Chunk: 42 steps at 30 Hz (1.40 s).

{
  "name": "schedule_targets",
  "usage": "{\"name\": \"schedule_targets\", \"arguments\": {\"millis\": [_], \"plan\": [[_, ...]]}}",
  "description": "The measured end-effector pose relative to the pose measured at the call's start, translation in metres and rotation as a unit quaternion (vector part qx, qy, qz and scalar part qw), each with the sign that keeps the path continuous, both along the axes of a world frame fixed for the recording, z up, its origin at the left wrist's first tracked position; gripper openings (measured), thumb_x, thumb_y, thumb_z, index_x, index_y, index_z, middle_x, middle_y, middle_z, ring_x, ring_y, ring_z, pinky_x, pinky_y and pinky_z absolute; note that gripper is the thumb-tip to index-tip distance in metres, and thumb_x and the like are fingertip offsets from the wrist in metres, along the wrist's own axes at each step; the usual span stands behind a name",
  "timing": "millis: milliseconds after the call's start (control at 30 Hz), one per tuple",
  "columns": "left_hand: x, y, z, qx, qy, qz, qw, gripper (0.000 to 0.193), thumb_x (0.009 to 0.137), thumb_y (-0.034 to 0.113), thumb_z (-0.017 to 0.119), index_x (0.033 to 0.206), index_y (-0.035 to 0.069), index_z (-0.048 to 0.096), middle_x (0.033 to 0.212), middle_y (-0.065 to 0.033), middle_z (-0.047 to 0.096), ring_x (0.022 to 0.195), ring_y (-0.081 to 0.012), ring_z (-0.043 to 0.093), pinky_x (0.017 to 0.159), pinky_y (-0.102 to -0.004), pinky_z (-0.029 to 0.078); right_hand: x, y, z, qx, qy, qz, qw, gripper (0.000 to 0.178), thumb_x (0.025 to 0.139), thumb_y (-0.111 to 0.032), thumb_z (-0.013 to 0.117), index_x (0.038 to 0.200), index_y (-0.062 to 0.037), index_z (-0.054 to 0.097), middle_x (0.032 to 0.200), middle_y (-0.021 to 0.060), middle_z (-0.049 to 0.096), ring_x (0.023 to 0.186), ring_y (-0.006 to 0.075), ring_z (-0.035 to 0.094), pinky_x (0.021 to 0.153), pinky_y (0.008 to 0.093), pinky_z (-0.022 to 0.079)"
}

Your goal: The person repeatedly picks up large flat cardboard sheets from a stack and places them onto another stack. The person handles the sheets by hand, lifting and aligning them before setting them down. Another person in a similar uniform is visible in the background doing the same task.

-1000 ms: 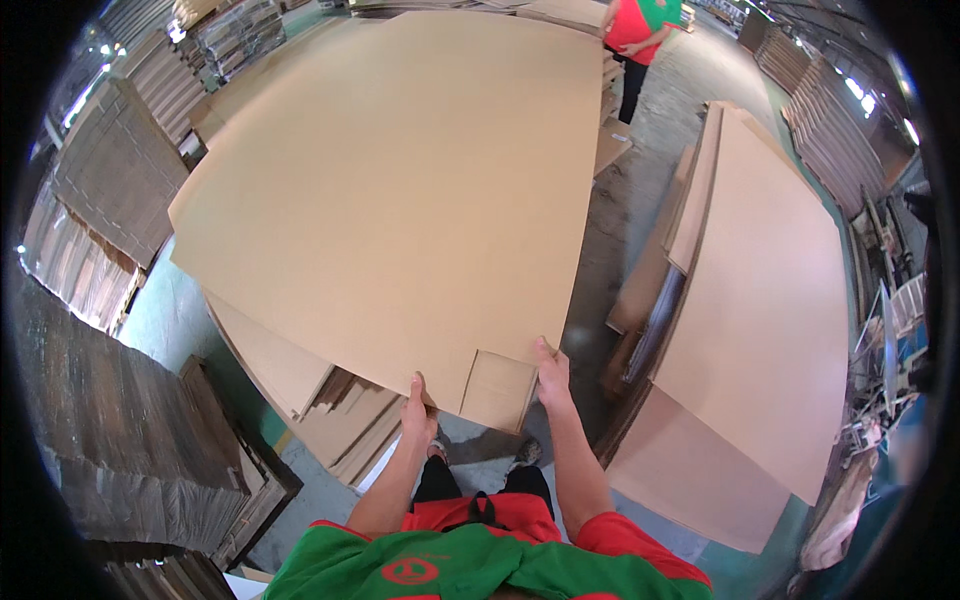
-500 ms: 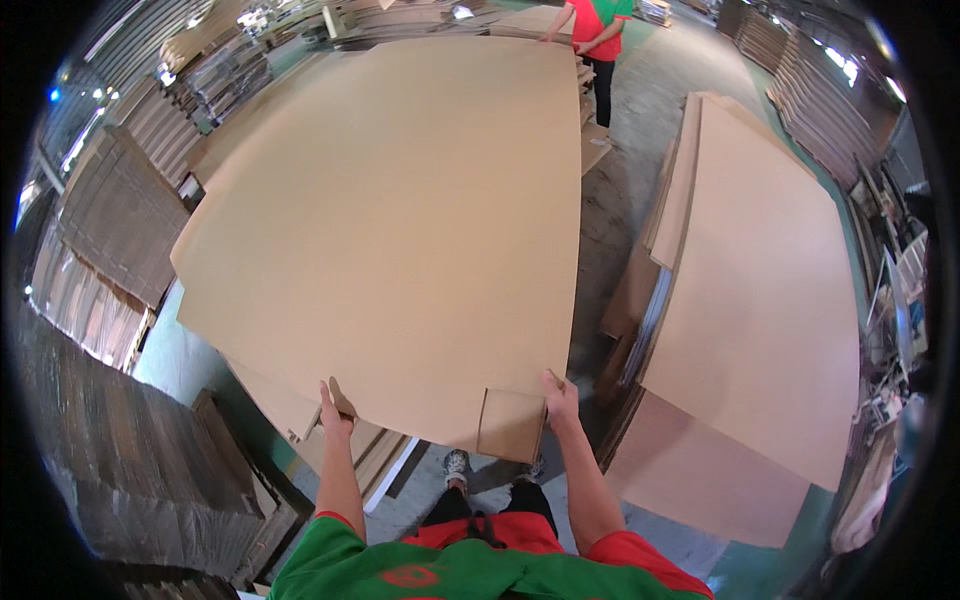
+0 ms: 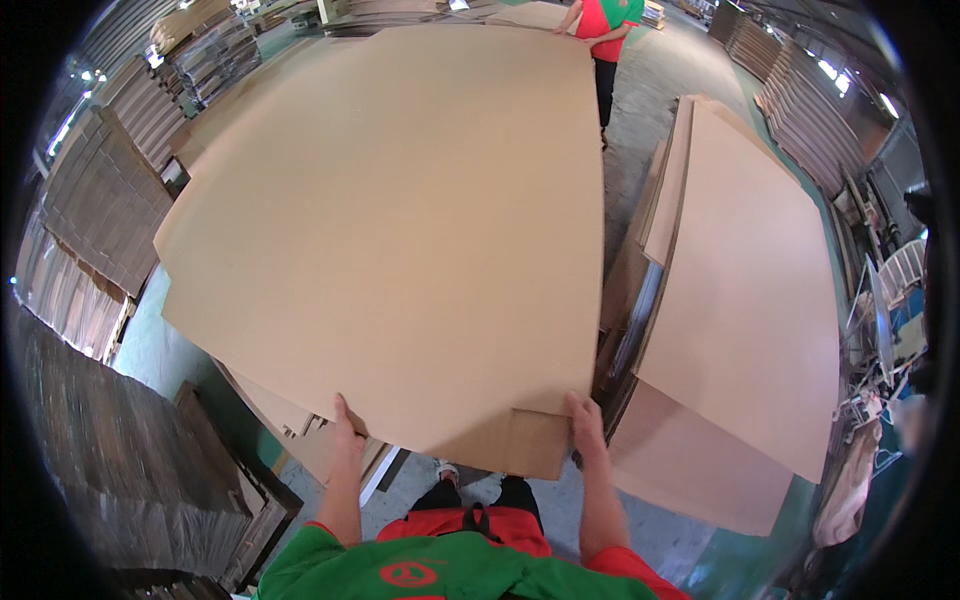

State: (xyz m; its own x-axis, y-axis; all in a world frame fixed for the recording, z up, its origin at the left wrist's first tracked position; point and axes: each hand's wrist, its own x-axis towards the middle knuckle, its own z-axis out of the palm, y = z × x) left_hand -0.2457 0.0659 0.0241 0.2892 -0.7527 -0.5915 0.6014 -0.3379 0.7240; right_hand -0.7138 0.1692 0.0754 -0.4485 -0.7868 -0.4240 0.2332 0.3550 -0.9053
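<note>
— Two hands on one sheet: where exactly do they sit?

— Both are on the near edge of the big cardboard sheet (image 3: 400, 220). The left hand (image 3: 347, 428) pinches that edge toward the near-left corner, thumb lying on top and the other fingers hidden beneath. The right hand (image 3: 586, 425) holds it near the right end, just beside a small folded flap (image 3: 530, 445) that hangs from the near edge.

— So the fingers are closed on it?

— Yes, both grips look closed on the sheet's edge, though the undersides are out of sight.

— Which way does the sheet lie from the hands?

— It stretches away from them, toward the far side, spreading wide to the left and right as well. Its far edge reaches a co-worker in a red and green shirt (image 3: 605, 25) standing at the far right, whose hands seem to be at that edge; I cannot tell how they hold it.

— What is underneath?

— More cardboard sheets (image 3: 300, 430) show below the near-left corner. To the right, apart from the held sheet, another stack of large sheets (image 3: 750, 300) lies with a narrow gap of floor (image 3: 640, 80) between.

— Is either hand nearer the middle?

— Neither, as far as I can judge; they bracket the near edge, the right one closest to the flap.
</note>
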Motion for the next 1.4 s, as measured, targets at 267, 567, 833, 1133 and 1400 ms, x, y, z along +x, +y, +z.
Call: {"name": "schedule_targets", "arguments": {"millis": [267,567,833,1133,1400], "plan": [[-0.073,0.112,0.006,0.138,0.163,-0.146,0.966,0.065,0.090,0.054,0.054,0.138,0.014,0.038,0.139,-0.0088,0.043,0.125,-0.0268,0.044,0.104,-0.0464,0.036,-0.099,0.123,-0.005,0.126,-0.012,-0.142,0.982,0.034,0.091,-0.036,0.060,0.102,-0.0049,0.054,0.072,-0.0019,0.058,0.044,0.0078,0.047,0.036,0.0231,0.037],[0.003,0.038,-0.012,0.014,0.050,-0.085,0.995,0.060,0.092,0.042,0.058,0.135,0.004,0.040,0.134,-0.0088,0.047,0.120,-0.0256,0.049,0.101,-0.0440,0.041,-0.053,0.160,-0.058,0.096,-0.104,-0.213,0.967,0.057,0.092,-0.034,0.060,0.131,0.0022,0.040,0.113,0.0138,0.061,0.101,0.0233,0.061,0.086,0.0335,0.048],[0.036,-0.007,0.035,-0.084,0.087,-0.005,0.993,0.059,0.091,0.036,0.059,0.138,0.005,0.040,0.136,-0.0081,0.049,0.126,-0.0246,0.046,0.105,-0.0387,0.038,-0.030,0.157,-0.050,0.315,0.443,-0.043,0.838,0.061,0.097,-0.029,0.047,0.143,0.0041,0.025,0.132,0.0203,0.049,0.113,0.0320,0.053,0.096,0.0370,0.043],[0.061,-0.014,0.051,-0.106,0.155,0.012,0.982,0.052,0.093,0.030,0.057,0.134,0.002,0.043,0.135,-0.0111,0.049,0.123,-0.0271,0.048,0.103,-0.0399,0.040,-0.115,0.195,0.028,0.280,0.344,-0.220,0.869,0.061,0.097,-0.045,0.036,0.113,0.0091,0.058,0.109,0.0297,0.061,0.106,0.0402,0.057,0.090,0.0461,0.042],[0.062,-0.045,0.148,-0.236,-0.061,0.020,0.970,0.050,0.092,0.025,0.058,0.124,-0.010,0.046,0.125,-0.0219,0.054,0.113,-0.0298,0.056,0.095,-0.0402,0.048,-0.115,0.202,0.024,0.247,0.306,-0.233,0.889,0.066,0.098,-0.048,0.032,0.115,0.0118,0.056,0.112,0.0300,0.060,0.107,0.0410,0.058,0.090,0.0440,0.044]]}}
